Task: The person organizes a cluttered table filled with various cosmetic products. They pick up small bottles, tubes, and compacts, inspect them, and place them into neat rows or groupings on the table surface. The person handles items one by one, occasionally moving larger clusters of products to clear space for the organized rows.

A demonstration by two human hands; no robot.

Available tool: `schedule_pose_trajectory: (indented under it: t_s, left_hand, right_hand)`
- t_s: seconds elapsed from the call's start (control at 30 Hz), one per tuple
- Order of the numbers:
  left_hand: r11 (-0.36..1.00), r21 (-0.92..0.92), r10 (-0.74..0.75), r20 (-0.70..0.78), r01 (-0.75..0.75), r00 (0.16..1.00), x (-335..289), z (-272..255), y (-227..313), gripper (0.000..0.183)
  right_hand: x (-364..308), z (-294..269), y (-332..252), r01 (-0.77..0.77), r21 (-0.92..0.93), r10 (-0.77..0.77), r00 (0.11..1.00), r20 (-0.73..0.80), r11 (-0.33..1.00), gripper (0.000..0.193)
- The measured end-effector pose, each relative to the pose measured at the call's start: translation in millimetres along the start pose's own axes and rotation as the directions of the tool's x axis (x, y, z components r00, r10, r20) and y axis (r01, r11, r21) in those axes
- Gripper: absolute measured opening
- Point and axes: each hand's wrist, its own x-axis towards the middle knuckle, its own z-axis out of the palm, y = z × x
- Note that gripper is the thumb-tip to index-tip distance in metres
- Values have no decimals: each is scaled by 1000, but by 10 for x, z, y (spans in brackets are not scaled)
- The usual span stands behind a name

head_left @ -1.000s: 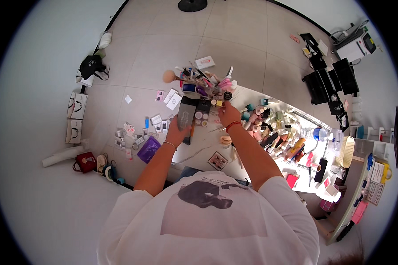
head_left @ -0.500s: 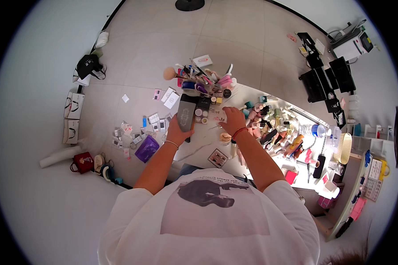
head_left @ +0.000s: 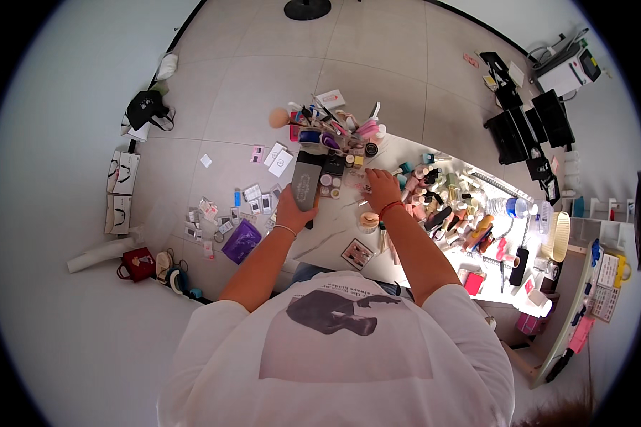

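My left hand (head_left: 294, 208) is closed round the near end of a long dark grey box (head_left: 308, 181) at the left side of the marble-patterned table (head_left: 324, 235). To the right, my right hand (head_left: 383, 188) is low over the tabletop with its fingers curled down. A small clear piece with pinkish print (head_left: 356, 181) lies at its fingertips; whether they grip it is too small to tell. Small round jars (head_left: 326, 186) sit between the hands, beside a black square box (head_left: 334, 165). Nearer me are a round beige-topped jar (head_left: 368, 222) and a flat palette (head_left: 357, 253).
Makeup brushes (head_left: 317, 117) stand in holders at the table's far end. Nail polish bottles and tubes (head_left: 441, 199) crowd its right side, near a water bottle (head_left: 509, 207). On the floor at left lie small boxes (head_left: 278, 161) and a purple pouch (head_left: 242, 241).
The whole view has shifted slightly. Both hands stay in nearly the same places, the left on the grey box and the right beside the small clear piece.
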Motion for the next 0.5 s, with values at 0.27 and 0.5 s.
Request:
schedule_pose_trajectory:
  t_s: [0.27, 0.5]
  left_hand:
    - [1000, 29, -13, 22, 12, 1000, -7, -20, -17, 87]
    - [999, 38, -17, -6, 17, 1000, -18, -8, 50, 86]
  right_hand:
    - [32, -206, -146, -143, -51, 144, 989, 28, 988, 64]
    - [52, -114, -151, -155, -88, 159, 986, 46, 984, 62]
